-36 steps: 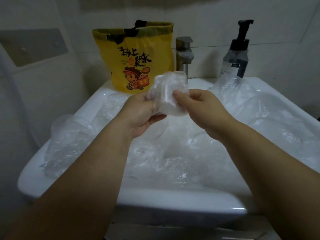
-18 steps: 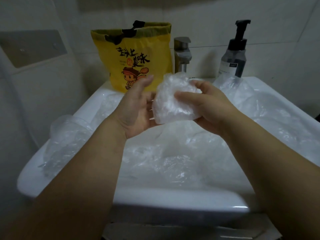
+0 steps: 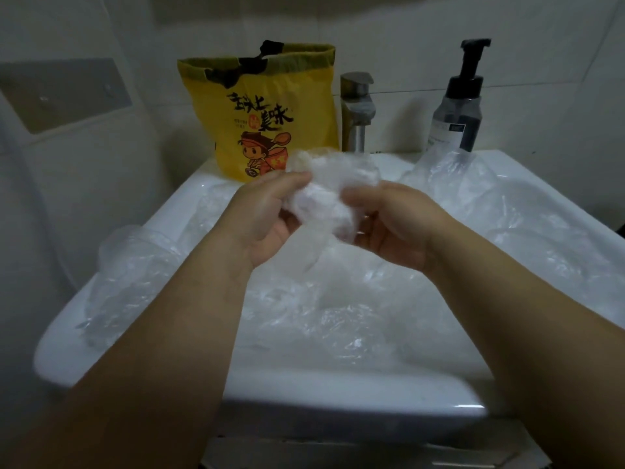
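Change from half a second back: then the left hand (image 3: 267, 218) stood flat beside the plastic wad (image 3: 324, 191), fingers straight up, and only the right hand (image 3: 395, 225) held it. Now we see the left closed on it again, thumb across the wad's upper left and fingers curled underneath. The right hand has turned palm-up, thumb pressed on the wad's right side and fingers curled below it; its thumb is motion-blurred. The wad sits at much the same height and place as before.

Position: the wad is held in the air between both hands, above the back half of the sink (image 3: 304, 397) and in front of the yellow bag (image 3: 267, 113) and faucet (image 3: 356, 110).

Orientation: a crumpled clear lump. Its longer run slants from upper left, at the bag's lower edge, down to lower right into the right palm. We cannot make out any distinct end or opening.

Surroundings: loose clear plastic (image 3: 338, 316) fills the basin and spills over its left rim. A pump bottle (image 3: 456, 106) stands at the back right.
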`<state>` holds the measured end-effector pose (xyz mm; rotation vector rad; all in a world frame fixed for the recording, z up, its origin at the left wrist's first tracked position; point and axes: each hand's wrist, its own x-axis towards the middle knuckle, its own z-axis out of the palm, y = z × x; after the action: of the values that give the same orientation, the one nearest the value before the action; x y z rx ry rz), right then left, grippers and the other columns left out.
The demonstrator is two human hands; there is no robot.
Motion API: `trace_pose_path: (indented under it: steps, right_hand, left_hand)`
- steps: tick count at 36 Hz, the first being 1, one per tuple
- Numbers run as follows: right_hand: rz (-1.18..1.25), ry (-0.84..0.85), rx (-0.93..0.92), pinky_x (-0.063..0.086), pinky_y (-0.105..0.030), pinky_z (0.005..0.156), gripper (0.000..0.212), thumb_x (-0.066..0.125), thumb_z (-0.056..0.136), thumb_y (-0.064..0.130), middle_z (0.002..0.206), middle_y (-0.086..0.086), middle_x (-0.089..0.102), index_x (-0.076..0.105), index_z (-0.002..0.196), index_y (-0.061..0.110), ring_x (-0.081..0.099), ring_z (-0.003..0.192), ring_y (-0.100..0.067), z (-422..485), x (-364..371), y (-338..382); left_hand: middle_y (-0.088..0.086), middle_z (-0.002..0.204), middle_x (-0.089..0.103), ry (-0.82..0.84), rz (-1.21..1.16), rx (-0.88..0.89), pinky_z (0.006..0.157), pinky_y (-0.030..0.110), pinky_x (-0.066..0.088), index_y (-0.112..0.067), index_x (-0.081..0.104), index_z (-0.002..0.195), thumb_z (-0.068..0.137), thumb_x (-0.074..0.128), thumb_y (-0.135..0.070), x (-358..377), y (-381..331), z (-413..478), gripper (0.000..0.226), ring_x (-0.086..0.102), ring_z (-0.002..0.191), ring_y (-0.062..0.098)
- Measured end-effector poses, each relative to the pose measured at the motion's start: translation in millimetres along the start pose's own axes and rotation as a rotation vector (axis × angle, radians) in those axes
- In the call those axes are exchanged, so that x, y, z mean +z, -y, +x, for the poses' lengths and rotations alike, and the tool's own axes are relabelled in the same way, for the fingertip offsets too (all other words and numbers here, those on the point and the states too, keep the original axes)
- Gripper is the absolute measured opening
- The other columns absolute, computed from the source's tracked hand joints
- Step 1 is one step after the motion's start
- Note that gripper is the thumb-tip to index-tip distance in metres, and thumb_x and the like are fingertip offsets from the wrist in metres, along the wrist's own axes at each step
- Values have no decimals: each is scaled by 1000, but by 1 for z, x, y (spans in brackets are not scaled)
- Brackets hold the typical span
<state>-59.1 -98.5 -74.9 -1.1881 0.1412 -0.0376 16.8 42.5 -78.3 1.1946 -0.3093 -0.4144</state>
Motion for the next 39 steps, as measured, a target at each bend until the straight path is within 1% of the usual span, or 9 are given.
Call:
trace_pose_path:
  steps: [3,7,9,12,16,25,32,35,39]
  right_hand:
    - [12,29,-25,55,-22,56,20,49,93,1,83,-9,67,60,109,6,64,66,-15,-2,-6,8]
    - [18,121,-16,51,-18,52,29,51,91,-2,85,-12,64,57,120,-5,57,64,-14,-6,-14,14]
    - [-4,140,0,50,-19,54,23,51,89,-6,87,-16,61,61,110,-5,53,68,-16,-7,-19,17]
    - [-77,133,-2,53,-18,52,18,50,86,-13,73,-13,63,63,88,0,57,58,-14,-8,-22,19]
    - [-120,125,-31,54,-19,53,17,48,86,-14,64,-9,63,61,85,-2,58,53,-13,-10,-21,19]
    - [-114,117,-19,49,-22,44,38,34,95,-10,48,-4,51,56,70,8,50,43,-13,-11,-21,20]
    - [-24,115,45,55,-29,52,24,43,80,15,61,-9,52,59,67,2,49,53,-23,-17,-15,24]
    - [-201,-59,-41,55,-30,52,49,46,97,36,65,-15,51,57,65,0,51,58,-26,-11,-16,18]
    - [-523,-166,-204,58,-26,59,39,66,87,25,80,-21,62,64,83,-13,62,70,-26,-6,-12,9]
  left_hand:
    - [18,108,58,41,-1,-50,73,22,56,1,59,109,91,55,-3,-3,-3,-1,19,62,85,18]
    - [23,112,47,198,127,-101,73,22,57,1,51,116,70,65,-9,-10,-4,-5,50,55,91,23]
    - [25,107,49,256,180,-123,69,21,57,3,53,110,65,65,-7,-13,-4,-7,48,55,86,20]
    - [21,93,54,244,187,-133,61,19,56,2,56,101,77,61,4,-12,-5,-8,24,57,72,16]
    - [15,83,57,200,162,-102,58,18,55,0,56,101,91,47,13,-9,-6,-8,20,56,63,11]
    - [4,55,61,237,59,-128,47,17,54,-14,55,88,98,44,-2,-2,-9,-14,19,62,50,8]
    - [4,53,53,225,80,-133,50,24,56,-10,65,66,90,47,-4,1,-8,-16,31,59,51,14]
    - [9,57,58,158,156,-148,50,25,56,-6,66,60,93,48,-26,1,-9,-16,43,61,55,19]
    - [-4,56,63,16,467,3,53,22,55,-9,66,70,92,62,-30,5,-1,-14,31,63,57,9]
